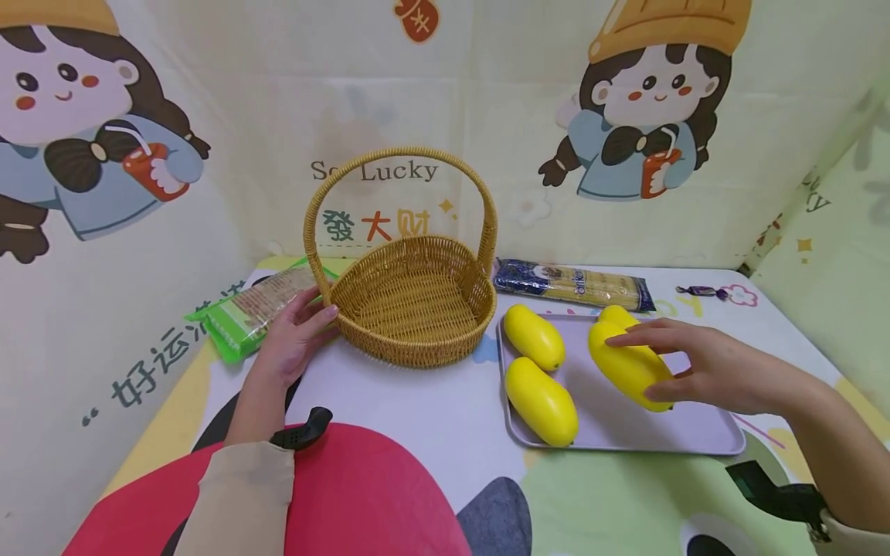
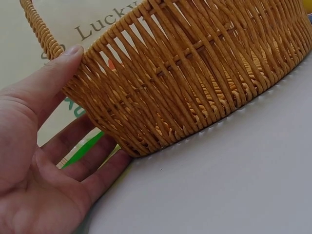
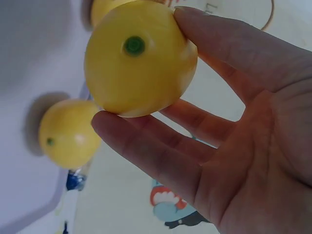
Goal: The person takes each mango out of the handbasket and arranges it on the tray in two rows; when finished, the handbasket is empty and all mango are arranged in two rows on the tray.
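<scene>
My right hand [image 1: 702,363] holds a smooth yellow mango [image 1: 626,363] between thumb and fingers, over the lilac tray [image 1: 598,428]. In the right wrist view its end with a green stem spot faces the camera. Another mango [image 1: 616,314] shows partly behind it. Two more mangoes, one at the back [image 1: 534,337] and one in front [image 1: 541,401], lie at the tray's left end. My left hand [image 1: 295,340] grips the left end of a woven basket [image 1: 417,351] by the handle's foot. The left wrist view shows the thumb at the rim and fingers against the side.
Left of the basket, partly behind my left hand, lies a green-and-clear packet [image 1: 243,313]. A blue-and-yellow packet [image 1: 573,284] lies behind the tray, with a small dark wrapped candy [image 1: 702,292] to its right. A printed cloth [image 1: 501,116] hangs along the table's back.
</scene>
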Available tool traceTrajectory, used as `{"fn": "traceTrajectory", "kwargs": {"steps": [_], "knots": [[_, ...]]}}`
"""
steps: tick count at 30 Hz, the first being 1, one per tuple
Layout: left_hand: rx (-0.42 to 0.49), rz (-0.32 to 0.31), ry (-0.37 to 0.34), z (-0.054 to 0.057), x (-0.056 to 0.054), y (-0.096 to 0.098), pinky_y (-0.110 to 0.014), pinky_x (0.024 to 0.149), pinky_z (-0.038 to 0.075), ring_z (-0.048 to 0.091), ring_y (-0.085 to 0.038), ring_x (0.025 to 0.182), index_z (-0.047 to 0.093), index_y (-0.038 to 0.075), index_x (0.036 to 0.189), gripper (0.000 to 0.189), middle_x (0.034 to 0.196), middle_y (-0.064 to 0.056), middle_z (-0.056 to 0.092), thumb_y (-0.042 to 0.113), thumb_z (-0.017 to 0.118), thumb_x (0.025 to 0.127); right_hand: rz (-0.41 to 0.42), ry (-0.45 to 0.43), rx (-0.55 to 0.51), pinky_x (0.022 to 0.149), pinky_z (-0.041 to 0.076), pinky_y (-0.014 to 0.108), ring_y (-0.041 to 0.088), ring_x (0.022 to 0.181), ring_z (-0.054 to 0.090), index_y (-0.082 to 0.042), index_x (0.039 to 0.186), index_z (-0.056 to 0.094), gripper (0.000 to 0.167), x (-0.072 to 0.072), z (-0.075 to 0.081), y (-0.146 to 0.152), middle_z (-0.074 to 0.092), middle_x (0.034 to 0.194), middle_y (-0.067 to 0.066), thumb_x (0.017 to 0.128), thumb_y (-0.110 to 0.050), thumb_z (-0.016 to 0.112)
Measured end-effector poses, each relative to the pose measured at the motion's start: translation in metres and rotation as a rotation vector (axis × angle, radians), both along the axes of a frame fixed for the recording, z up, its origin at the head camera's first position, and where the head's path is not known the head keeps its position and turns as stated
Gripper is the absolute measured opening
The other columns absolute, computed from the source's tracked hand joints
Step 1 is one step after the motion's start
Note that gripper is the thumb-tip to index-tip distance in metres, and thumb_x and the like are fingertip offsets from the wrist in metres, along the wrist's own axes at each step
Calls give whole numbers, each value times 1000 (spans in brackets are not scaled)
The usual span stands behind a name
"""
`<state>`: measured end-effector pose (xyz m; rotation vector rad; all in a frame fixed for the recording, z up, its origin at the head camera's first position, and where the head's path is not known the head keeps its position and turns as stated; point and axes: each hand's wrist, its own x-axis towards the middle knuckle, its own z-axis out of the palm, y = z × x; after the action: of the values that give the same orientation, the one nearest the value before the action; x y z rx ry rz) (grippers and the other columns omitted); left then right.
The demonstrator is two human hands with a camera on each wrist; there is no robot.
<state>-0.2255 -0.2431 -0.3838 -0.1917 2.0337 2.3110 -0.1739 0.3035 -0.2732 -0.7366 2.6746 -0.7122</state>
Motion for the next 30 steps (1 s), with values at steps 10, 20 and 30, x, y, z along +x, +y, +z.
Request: {"fn": "traceTrajectory", "kwargs": {"steps": [10,20,30], "knots": [[0,-1,-14,-1,3,-2,-32,113,49,41,-25,148,32,27,163,75,167,-12,29,27,71,99,-31,-40,84,84,55,28,31,119,55,-24,142,62,64,10,-25,14,60,142,14,83,-24,86],[2,-4,-9,1,3,0,-39,119,45,44,-22,145,31,26,163,73,166,-12,30,24,69,101,-35,-23,130,94,58,42,36,122,57,-25,137,67,59,14,-44,22,62,139,14,81,-22,87],[12,-4,-12,3,3,1,-43,122,40,41,-23,147,32,28,163,75,166,-12,31,27,71,99,-71,-14,144,92,58,61,37,117,58,-24,134,70,59,17,-46,19,61,136,19,78,-13,87]]}}
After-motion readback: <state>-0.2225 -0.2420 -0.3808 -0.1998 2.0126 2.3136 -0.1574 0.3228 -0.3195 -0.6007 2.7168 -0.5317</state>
